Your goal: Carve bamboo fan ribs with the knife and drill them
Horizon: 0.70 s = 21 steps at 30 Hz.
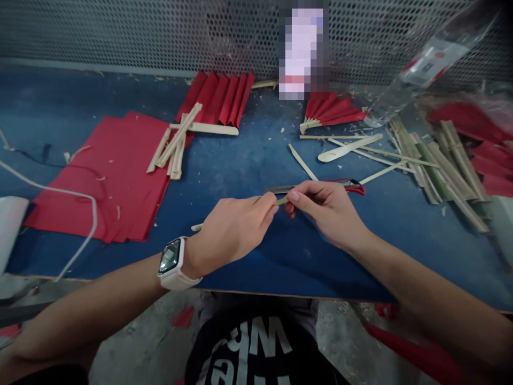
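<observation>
Near the table's front edge, my left hand [236, 222] pinches one end of a small greenish strip [281, 201]. The thumb and fingers of my right hand [324, 206] close on its other end, so the strip spans the short gap between them. Just behind my fingers lies a utility knife [355, 186] with a red and black handle, its blade pointing left. A pale stick [196, 227] shows partly from under my left hand. Behind the knife are a thin strip [302, 162] and a flat pale stick [350, 148].
Red paper sheets [100, 182] lie left, with pale sticks [180, 139] on their corner. Pleated red papers [218, 99] and a red fan [332, 109] sit at the back. Bamboo pieces [449, 171] and a tilted plastic bottle [428, 64] are right. A white cord [94, 214] crosses the left.
</observation>
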Each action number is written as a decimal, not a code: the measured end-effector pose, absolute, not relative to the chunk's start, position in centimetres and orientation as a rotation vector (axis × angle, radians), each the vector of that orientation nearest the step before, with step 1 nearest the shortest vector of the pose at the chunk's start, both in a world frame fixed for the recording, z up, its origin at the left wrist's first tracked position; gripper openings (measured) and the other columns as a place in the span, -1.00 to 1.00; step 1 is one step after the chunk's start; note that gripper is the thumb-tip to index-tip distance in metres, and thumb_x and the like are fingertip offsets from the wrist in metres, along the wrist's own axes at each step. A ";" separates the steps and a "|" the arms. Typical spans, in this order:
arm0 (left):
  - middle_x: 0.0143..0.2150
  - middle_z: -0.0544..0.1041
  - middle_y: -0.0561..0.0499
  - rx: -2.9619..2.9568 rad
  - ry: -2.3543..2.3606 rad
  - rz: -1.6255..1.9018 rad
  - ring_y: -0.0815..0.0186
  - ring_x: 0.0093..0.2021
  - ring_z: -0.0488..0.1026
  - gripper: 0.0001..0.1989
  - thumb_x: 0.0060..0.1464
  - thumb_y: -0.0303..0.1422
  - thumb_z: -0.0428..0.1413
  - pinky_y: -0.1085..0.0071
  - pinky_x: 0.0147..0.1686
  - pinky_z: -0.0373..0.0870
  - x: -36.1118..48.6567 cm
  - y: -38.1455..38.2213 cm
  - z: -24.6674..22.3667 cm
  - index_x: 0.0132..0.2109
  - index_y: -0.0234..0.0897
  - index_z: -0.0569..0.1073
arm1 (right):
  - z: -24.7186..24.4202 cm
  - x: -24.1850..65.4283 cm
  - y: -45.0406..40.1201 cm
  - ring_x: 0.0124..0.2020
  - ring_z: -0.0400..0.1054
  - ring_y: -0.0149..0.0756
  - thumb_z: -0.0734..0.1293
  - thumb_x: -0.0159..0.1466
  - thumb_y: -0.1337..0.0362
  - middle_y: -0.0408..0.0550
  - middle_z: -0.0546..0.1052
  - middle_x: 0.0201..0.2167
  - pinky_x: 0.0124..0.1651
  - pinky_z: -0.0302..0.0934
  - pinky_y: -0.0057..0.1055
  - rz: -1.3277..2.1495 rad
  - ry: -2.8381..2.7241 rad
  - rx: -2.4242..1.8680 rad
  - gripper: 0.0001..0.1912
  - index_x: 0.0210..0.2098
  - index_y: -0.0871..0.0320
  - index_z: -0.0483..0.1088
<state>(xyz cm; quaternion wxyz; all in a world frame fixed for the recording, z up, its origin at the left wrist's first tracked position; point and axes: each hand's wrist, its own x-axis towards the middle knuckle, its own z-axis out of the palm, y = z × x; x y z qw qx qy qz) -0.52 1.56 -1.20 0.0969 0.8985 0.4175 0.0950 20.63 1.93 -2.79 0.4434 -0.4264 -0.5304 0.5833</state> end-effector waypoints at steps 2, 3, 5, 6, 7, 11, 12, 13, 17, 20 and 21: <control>-0.43 0.54 0.04 2.655 1.222 0.283 0.27 -0.53 0.43 -0.69 0.53 -0.30 -0.16 0.36 -0.54 0.00 -0.5 1.6 -1.2 -0.10 -0.28 0.44 | -2.7 20.8 1.9 -0.45 0.44 -0.42 0.58 0.23 -0.05 -0.11 0.60 -0.46 -0.32 0.41 -0.44 1.449 -1.343 -1.056 -0.63 -0.36 0.15 0.61; -0.43 0.53 0.04 2.654 1.217 0.287 0.28 -0.53 0.42 -0.69 0.53 -0.30 -0.16 0.36 -0.54 0.00 -0.5 1.5 -1.2 -0.10 -0.27 0.44 | -2.7 20.8 1.9 -0.44 0.45 -0.42 0.57 0.24 -0.06 -0.11 0.61 -0.45 -0.31 0.41 -0.44 1.452 -1.355 -1.057 -0.63 -0.35 0.15 0.61; -0.44 0.53 0.04 2.652 1.204 0.294 0.29 -0.54 0.41 -0.69 0.53 -0.30 -0.15 0.37 -0.54 -0.01 -0.4 1.5 -1.2 -0.12 -0.27 0.44 | -2.6 21.0 1.9 -0.42 0.44 -0.43 0.56 0.26 -0.05 -0.11 0.60 -0.44 -0.30 0.40 -0.44 1.476 -1.372 -1.051 -0.63 -0.33 0.15 0.61; -0.45 0.52 0.05 2.651 1.195 0.298 0.29 -0.54 0.41 -0.69 0.53 -0.30 -0.15 0.37 -0.54 -0.01 -0.4 1.5 -1.2 -0.13 -0.27 0.43 | -2.7 21.0 1.9 -0.42 0.44 -0.43 0.56 0.26 -0.04 -0.12 0.60 -0.44 -0.30 0.39 -0.45 1.497 -1.374 -1.045 -0.63 -0.33 0.16 0.60; -0.45 0.52 0.05 2.648 1.186 0.300 0.29 -0.54 0.41 -0.69 0.53 -0.31 -0.15 0.37 -0.54 -0.01 -0.4 1.5 -1.2 -0.14 -0.27 0.43 | -2.7 21.1 1.9 -0.42 0.44 -0.43 0.56 0.26 -0.04 -0.12 0.60 -0.44 -0.30 0.38 -0.45 1.519 -1.371 -1.040 -0.63 -0.32 0.16 0.60; -0.45 0.53 0.05 2.651 1.161 0.300 0.30 -0.52 0.43 -0.68 0.54 -0.31 -0.16 0.37 -0.54 0.01 -0.4 1.6 -1.3 -0.14 -0.27 0.43 | -2.8 21.1 2.1 -0.43 0.41 -0.43 0.54 0.27 -0.09 -0.13 0.57 -0.46 -0.31 0.36 -0.43 1.600 -1.358 -1.044 -0.59 -0.32 0.17 0.57; -0.45 0.53 0.05 2.654 1.157 0.297 0.30 -0.52 0.44 -0.68 0.54 -0.31 -0.16 0.38 -0.53 0.02 -0.5 1.6 -1.3 -0.14 -0.26 0.42 | -2.8 21.1 2.2 -0.43 0.40 -0.43 0.53 0.28 -0.09 -0.13 0.56 -0.46 -0.30 0.35 -0.43 1.617 -1.356 -1.046 -0.58 -0.32 0.17 0.57; -0.45 0.53 0.05 2.656 1.153 0.293 0.31 -0.52 0.44 -0.68 0.54 -0.30 -0.16 0.38 -0.53 0.02 -0.5 1.7 -1.4 -0.14 -0.26 0.42 | -2.8 21.1 2.2 -0.43 0.40 -0.43 0.53 0.28 -0.09 -0.13 0.56 -0.46 -0.30 0.35 -0.43 1.635 -1.354 -1.046 -0.58 -0.32 0.17 0.56; -0.44 0.55 0.05 2.663 1.154 0.272 0.30 -0.51 0.46 -0.68 0.55 -0.30 -0.16 0.38 -0.53 0.02 -0.5 1.7 -1.6 -0.12 -0.26 0.42 | -3.0 21.3 2.3 -0.42 0.40 -0.44 0.53 0.29 -0.07 -0.13 0.56 -0.45 -0.30 0.32 -0.44 1.707 -1.314 -1.015 -0.61 -0.29 0.17 0.58; -0.44 0.54 0.06 2.675 1.158 0.260 0.29 -0.51 0.46 -0.69 0.55 -0.29 -0.15 0.37 -0.54 0.01 -0.5 1.7 -1.7 -0.11 -0.26 0.42 | -3.4 21.5 2.3 -0.41 0.42 -0.46 0.52 0.31 -0.05 -0.13 0.57 -0.43 -0.30 0.30 -0.47 1.740 -1.294 -1.013 -0.62 -0.26 0.18 0.60; -0.44 0.55 0.05 2.682 1.158 0.260 0.28 -0.51 0.47 -0.69 0.55 -0.29 -0.15 0.37 -0.54 0.00 -0.5 1.7 -1.7 -0.11 -0.26 0.42 | -3.5 21.5 2.3 -0.41 0.42 -0.47 0.52 0.32 -0.05 -0.13 0.57 -0.43 -0.31 0.28 -0.48 1.747 -1.293 -1.023 -0.62 -0.25 0.18 0.60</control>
